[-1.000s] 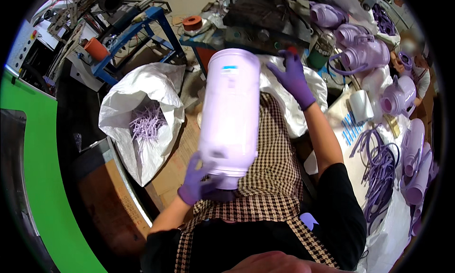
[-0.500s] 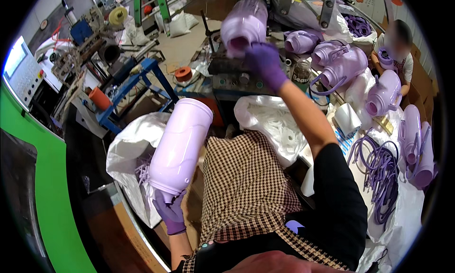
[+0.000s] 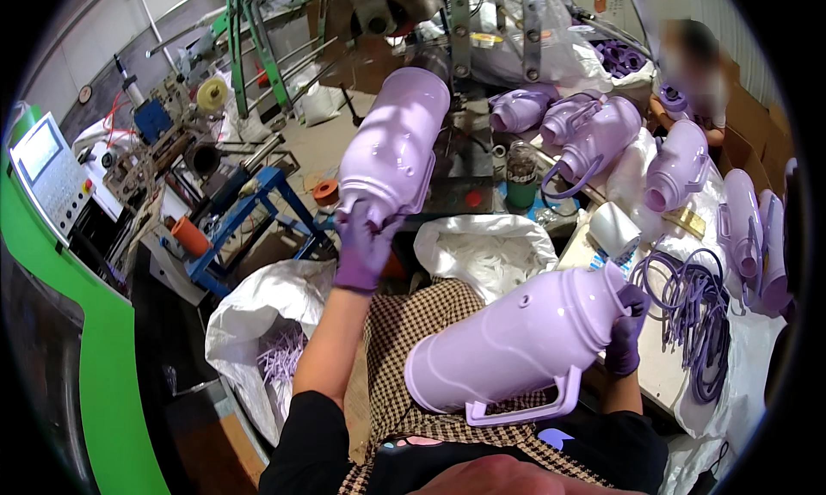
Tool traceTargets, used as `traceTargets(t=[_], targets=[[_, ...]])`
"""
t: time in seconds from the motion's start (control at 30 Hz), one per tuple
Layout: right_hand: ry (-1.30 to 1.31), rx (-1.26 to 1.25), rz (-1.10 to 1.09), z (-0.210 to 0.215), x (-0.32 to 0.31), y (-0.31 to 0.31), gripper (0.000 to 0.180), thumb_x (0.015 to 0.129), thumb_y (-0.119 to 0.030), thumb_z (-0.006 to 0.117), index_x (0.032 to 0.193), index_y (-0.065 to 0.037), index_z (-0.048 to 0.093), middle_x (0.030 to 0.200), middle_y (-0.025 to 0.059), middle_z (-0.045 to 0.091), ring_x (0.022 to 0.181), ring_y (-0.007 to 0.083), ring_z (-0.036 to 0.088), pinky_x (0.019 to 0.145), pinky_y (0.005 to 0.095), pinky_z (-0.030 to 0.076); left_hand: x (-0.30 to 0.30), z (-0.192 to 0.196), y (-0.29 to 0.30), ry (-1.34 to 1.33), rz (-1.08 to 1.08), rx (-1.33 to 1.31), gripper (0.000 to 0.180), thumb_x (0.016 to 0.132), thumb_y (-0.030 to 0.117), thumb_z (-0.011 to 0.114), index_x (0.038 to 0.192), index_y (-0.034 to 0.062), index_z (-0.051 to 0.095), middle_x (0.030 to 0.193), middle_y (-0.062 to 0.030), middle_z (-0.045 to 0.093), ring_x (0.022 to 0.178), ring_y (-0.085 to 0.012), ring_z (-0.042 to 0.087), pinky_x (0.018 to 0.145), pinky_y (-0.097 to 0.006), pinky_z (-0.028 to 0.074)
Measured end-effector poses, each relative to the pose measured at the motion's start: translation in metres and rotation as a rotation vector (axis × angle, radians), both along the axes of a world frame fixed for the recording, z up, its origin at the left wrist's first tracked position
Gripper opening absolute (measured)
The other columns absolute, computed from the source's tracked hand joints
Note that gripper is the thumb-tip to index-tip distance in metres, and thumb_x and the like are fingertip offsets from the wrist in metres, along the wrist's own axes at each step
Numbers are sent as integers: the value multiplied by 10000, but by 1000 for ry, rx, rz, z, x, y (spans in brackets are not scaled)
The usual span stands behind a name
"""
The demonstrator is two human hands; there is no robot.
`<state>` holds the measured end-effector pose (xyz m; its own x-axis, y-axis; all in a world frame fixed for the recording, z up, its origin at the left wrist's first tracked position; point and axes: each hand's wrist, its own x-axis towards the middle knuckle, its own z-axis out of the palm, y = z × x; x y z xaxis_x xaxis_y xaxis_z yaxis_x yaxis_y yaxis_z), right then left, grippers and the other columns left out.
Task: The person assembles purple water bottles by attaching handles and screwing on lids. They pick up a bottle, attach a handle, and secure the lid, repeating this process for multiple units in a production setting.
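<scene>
The person was in the middle of handling two lilac plastic flask shells at once, one in each purple-gloved hand, and the step in hand looked like moving a fresh shell off the machine side while the other was carried toward the worktable. The left hand (image 3: 361,250) was clamped around the neck end of the raised flask shell (image 3: 394,147), held out in front of the dark machine frame (image 3: 465,164) with its closed base pointing up and away. The right hand (image 3: 626,332) gripped the mouth rim of the handled flask shell (image 3: 516,344), which lay almost level across the lap over the checked apron (image 3: 409,336), its loop handle (image 3: 525,405) hanging underneath. The next move would likely call for a free spot among the finished flask shells (image 3: 602,134) crowding the worktable (image 3: 654,366), and care not to snag the pile of purple straps (image 3: 688,306). Both shells looked glossy, smooth and hollow, pale lilac, with small holes or bosses in the wall. A white sack (image 3: 258,340) with purple trimmings stood open low on the left, and the green machine housing (image 3: 95,383) curved along that edge.
</scene>
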<state>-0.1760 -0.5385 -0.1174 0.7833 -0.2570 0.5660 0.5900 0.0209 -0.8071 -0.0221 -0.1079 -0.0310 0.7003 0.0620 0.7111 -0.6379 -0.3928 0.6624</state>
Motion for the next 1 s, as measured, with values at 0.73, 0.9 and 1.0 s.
traceTargets(t=[0.73, 0.9, 1.0], targets=[[26, -66, 332, 12, 46, 75, 283, 619, -218, 873, 754, -64, 678, 842, 64, 702, 772, 178, 664, 715, 304, 512, 210, 58, -24, -378, 412, 703, 984, 755, 401, 803, 1513, 29, 296, 1466, -310, 379, 1317, -514, 411, 1127, -529, 339], [44, 455, 425, 29, 38, 117, 808, 769, -243, 815, 1445, -44, 420, 1092, 44, 599, 1012, 115, 590, 885, 270, 468, 54, 73, -128, 89, -555, 227, 877, 831, 405, 766, 1498, 1, 365, 1491, -247, 429, 1402, -375, 398, 1166, -480, 300], [56, 297, 256, 33, 38, 127, 789, 845, -321, 743, 1476, -43, 360, 998, 13, 514, 836, 104, 475, 827, 240, 426, -18, 59, -124, 507, -1294, 229, 734, 764, 353, 847, 1334, -5, 552, 1421, -206, 517, 1346, -294, 480, 1145, -438, 334]])
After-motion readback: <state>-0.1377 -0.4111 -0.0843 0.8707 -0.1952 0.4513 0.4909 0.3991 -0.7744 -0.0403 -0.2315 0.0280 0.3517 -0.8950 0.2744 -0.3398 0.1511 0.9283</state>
